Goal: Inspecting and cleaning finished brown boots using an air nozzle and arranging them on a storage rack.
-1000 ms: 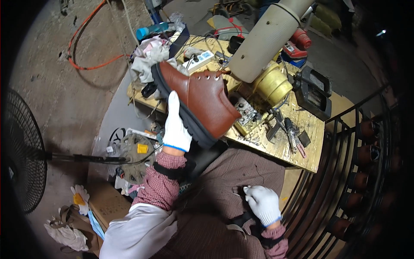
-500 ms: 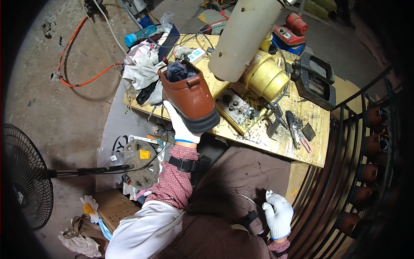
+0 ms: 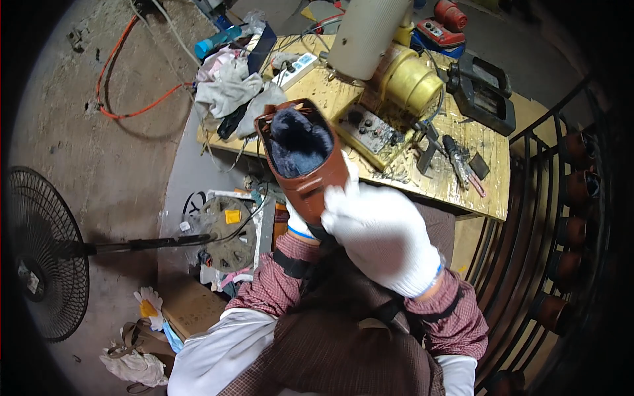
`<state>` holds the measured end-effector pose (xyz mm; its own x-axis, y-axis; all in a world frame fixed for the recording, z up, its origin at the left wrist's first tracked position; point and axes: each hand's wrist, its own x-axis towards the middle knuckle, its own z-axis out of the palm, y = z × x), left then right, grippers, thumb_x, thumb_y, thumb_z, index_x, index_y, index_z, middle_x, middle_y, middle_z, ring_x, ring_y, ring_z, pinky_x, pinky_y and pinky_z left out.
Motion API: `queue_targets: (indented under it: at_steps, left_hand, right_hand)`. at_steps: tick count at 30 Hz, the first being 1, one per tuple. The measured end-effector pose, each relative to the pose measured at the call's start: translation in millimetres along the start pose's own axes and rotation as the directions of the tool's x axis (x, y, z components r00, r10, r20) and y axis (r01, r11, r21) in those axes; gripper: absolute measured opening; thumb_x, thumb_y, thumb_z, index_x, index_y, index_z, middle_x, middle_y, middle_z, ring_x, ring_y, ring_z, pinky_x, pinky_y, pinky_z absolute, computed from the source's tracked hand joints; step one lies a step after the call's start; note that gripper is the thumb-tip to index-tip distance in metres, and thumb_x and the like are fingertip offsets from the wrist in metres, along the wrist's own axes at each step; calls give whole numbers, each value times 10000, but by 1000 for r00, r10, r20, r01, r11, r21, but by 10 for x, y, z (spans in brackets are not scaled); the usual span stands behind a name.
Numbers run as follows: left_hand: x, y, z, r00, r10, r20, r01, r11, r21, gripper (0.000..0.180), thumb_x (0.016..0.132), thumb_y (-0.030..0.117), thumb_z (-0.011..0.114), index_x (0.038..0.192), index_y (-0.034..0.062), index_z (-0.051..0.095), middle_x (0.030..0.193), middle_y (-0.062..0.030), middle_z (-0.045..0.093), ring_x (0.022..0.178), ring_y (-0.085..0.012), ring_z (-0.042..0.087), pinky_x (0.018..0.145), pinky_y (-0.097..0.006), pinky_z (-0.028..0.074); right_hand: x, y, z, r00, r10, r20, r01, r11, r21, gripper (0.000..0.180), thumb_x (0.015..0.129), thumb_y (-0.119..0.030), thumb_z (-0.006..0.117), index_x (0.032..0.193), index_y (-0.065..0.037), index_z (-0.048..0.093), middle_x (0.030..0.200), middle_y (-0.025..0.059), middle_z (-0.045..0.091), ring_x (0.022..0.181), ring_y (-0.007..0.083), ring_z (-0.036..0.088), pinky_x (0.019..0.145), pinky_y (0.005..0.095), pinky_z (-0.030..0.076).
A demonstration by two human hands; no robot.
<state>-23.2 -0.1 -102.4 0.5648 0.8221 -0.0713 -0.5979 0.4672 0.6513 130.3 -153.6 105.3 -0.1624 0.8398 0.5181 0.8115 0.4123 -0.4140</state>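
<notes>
I hold a brown leather boot (image 3: 305, 173) upright in front of me, its opening turned toward the camera and showing a dark fleece lining. My right hand (image 3: 382, 232), in a white glove, is pressed against the boot's right side and front. My left hand (image 3: 298, 226), also gloved, is mostly hidden beneath the boot and grips it from below. Both sleeves are red-checked with dark straps at the wrists.
A wooden workbench (image 3: 482, 165) behind the boot carries a yellow machine (image 3: 406, 79), a grey control box (image 3: 371, 132), pliers, rags (image 3: 231, 92) and a power strip. A floor fan (image 3: 43, 254) stands left. A dark metal rack (image 3: 568, 218) with several brown shoes is on the right.
The boot has turned so its opening faces up toward the camera and come closer. My right hand rose from my lap and took hold of it.
</notes>
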Motion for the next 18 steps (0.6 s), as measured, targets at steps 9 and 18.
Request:
queue_targets:
  at_steps: [9, 18]
  left_hand:
    - [-385, 307, 218, 976, -101, 190, 88, 993, 76, 493, 1116, 260, 434, 1558, 55, 359, 1529, -131, 474, 1388, -274, 486, 1192, -432, 391]
    - [-352, 191, 235, 971, -74, 226, 199, 772, -603, 519, 1137, 409, 359, 1556, 103, 381, 1532, -107, 488, 1373, -266, 513, 1164, -415, 444]
  right_hand:
    - [-212, -179, -194, 988, 152, 19, -153, 981, 123, 403, 811, -131, 727, 1212, -97, 709, 1283, 145, 690, 1045, 337, 689, 875, 399, 548]
    - [-1104, -91, 250, 981, 167, 101, -186, 958, 219, 184, 846, -156, 719, 1014, -85, 744, 1083, 116, 751, 947, 290, 730, 802, 388, 575]
